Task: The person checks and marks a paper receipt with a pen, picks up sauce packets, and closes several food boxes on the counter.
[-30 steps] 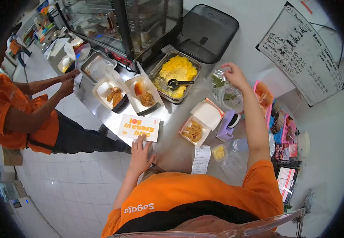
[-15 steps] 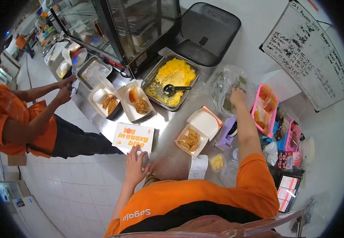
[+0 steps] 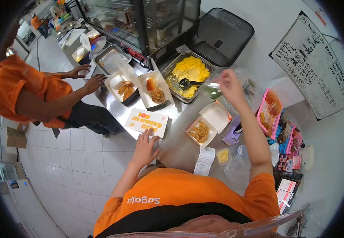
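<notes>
My left hand (image 3: 145,150) lies with fingers apart on the near edge of a closed white box (image 3: 146,122) printed "joy in every bite". Raised over the counter, my right hand (image 3: 230,89) pinches a small clear packet (image 3: 213,91) with something green inside. Behind that hand is a larger clear plastic bag (image 3: 248,81). Below it stands an open box (image 3: 218,117) with brown fried pieces (image 3: 199,132) in it. A metal pan (image 3: 168,77) of yellow food (image 3: 190,70) sits to the hand's left, a black scoop (image 3: 185,83) resting in it.
Two open boxes with chicken (image 3: 156,95) (image 3: 126,90) stand beside an empty-looking metal tray (image 3: 108,59). Near me are a receipt (image 3: 204,162), a small yellow-filled tub (image 3: 222,156) and a purple dispenser (image 3: 232,133). Pink baskets (image 3: 260,119) line the right. A co-worker (image 3: 33,91) stands left.
My right hand has come out of the plastic bag and moved up and left, now holding the green packet. My left hand stays on the closed box. The view has shifted; the co-worker's hands have moved apart.
</notes>
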Available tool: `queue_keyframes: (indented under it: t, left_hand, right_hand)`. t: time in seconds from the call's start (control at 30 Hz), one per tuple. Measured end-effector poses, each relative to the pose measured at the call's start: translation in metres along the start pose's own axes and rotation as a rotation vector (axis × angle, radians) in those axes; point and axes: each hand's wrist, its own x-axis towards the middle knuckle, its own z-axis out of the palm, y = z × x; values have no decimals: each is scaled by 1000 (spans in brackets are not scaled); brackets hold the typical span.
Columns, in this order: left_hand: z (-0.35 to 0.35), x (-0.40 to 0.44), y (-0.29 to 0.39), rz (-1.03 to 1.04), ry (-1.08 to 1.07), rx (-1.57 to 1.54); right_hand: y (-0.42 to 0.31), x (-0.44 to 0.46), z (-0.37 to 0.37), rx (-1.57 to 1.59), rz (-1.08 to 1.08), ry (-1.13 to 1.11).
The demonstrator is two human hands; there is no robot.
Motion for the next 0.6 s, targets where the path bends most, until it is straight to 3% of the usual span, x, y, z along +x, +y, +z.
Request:
queue_keyframes:
  t: [0.1, 0.17, 0.27, 0.37, 0.5, 0.6]
  left_hand:
    - [-2, -1, -1, 29, 33, -7]
    - [-2, -2, -4, 30, 38, -5]
    - [1, -5, -10, 30, 23, -28]
    - [8, -8, -16, 15, 13, -45]
    - [9, -12, -15, 15, -13, -63]
    - [12, -14, -16, 19, 4, -64]
  right_hand:
    - [-48, 8, 85, 35, -54, -197]
    - [-75, 18, 132, -324, -160, -220]
    - [-49, 46, 204, -369, -248, -178]
    - [-29, 72, 251, -422, -123, -208]
    - [10, 87, 286, -486, -54, -127]
    - [17, 78, 282, -535, -81, -210]
